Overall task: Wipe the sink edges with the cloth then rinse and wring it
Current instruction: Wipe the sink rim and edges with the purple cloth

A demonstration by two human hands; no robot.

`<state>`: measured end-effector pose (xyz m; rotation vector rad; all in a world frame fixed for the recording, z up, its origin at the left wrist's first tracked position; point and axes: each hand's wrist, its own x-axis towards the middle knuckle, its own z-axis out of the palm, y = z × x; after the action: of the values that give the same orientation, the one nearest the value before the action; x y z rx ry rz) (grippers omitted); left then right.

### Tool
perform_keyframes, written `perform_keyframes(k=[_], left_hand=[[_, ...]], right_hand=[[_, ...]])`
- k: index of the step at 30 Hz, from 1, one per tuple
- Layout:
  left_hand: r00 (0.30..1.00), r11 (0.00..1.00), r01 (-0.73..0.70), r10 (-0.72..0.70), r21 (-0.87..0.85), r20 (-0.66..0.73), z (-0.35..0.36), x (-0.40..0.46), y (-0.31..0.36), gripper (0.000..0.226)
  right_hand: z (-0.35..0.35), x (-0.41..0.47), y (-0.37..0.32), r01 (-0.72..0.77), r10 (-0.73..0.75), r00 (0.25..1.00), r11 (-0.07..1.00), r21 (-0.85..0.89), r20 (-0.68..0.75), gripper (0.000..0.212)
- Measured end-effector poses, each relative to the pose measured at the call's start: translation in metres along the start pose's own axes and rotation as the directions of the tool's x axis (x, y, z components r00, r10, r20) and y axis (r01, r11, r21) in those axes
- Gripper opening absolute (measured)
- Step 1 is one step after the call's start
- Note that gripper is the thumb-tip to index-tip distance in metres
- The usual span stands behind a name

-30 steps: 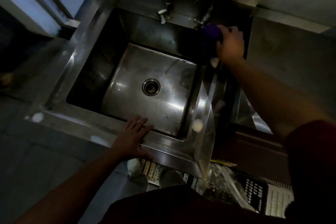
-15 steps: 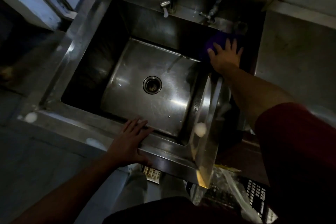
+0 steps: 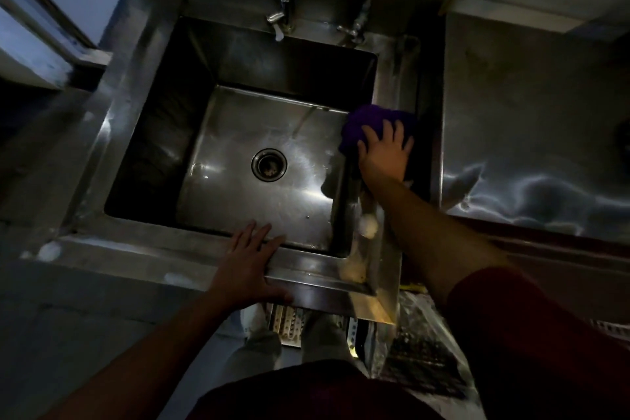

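Note:
A deep steel sink point(image 3: 160, 54) fills the middle of the head view, with a round drain point(image 3: 269, 164) in its floor. My right hand point(image 3: 383, 155) presses a purple cloth point(image 3: 368, 119) flat on the sink's right edge, about halfway along it; fingers are spread over the cloth. My left hand point(image 3: 247, 262) lies flat, fingers apart, on the front edge and holds nothing. White foam blobs point(image 3: 369, 225) sit on the right edge nearer to me.
Two taps point(image 3: 284, 10) and a hose stand at the back rim. A steel counter point(image 3: 531, 133) lies to the right of the sink. Foam spots point(image 3: 49, 251) mark the front left rim. Perforated crates and plastic wrap point(image 3: 419, 344) sit on the floor below.
My right hand has slid the purple cloth along the right edge from the back corner near the taps toward me. The left hand stays on the front edge.

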<state>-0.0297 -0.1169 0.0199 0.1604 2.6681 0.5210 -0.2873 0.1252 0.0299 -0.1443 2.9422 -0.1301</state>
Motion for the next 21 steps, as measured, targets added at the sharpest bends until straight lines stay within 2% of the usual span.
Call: perform_keyframes(k=[7, 12, 21], left_hand=[[1.000, 1.000, -0.004, 0.004, 0.010, 0.008, 0.008, 0.001, -0.002, 0.123], [1.000, 0.999, -0.023, 0.023, 0.023, -0.020, 0.010, 0.001, -0.005, 0.119], [0.999, 0.999, 0.000, 0.002, 0.035, -0.045, 0.007, 0.003, -0.003, 0.119]], right_hand=[[0.018, -0.054, -0.002, -0.009, 0.009, 0.999, 1.000, -0.008, -0.032, 0.047], [0.012, -0.016, 0.000, 0.037, -0.036, 0.999, 0.995, -0.095, 0.013, 0.061], [-0.011, 0.085, 0.002, 0.040, -0.037, 0.999, 0.991, -0.129, 0.031, 0.063]])
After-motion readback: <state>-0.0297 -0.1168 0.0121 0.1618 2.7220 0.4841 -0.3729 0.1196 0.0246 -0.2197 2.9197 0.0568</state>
